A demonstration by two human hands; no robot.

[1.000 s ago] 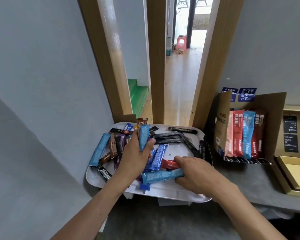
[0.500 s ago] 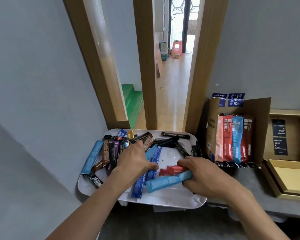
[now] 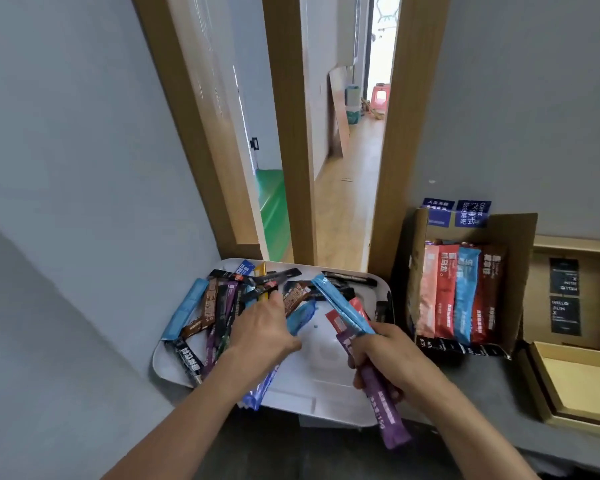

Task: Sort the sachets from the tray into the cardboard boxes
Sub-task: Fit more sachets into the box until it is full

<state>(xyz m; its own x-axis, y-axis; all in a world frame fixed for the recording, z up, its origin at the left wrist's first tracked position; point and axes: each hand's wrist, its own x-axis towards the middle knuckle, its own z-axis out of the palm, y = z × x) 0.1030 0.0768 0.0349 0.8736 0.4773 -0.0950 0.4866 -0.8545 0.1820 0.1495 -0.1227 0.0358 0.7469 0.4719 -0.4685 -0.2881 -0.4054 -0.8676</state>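
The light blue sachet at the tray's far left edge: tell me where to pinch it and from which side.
Pinch the light blue sachet across its narrow width near the upper end, coming from above and the left. It lies flat and slanted along the tray rim, its left long edge apparently uncovered, while brown and purple sachets crowd its right side. The left hand is nearest.

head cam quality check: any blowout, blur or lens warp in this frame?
Head view: the far doorway is blown out white; door frames lean and bow from the wide-angle lens; the sachet by the left hand is motion-smeared; print on the box packs is soft; the tray is evenly lit.
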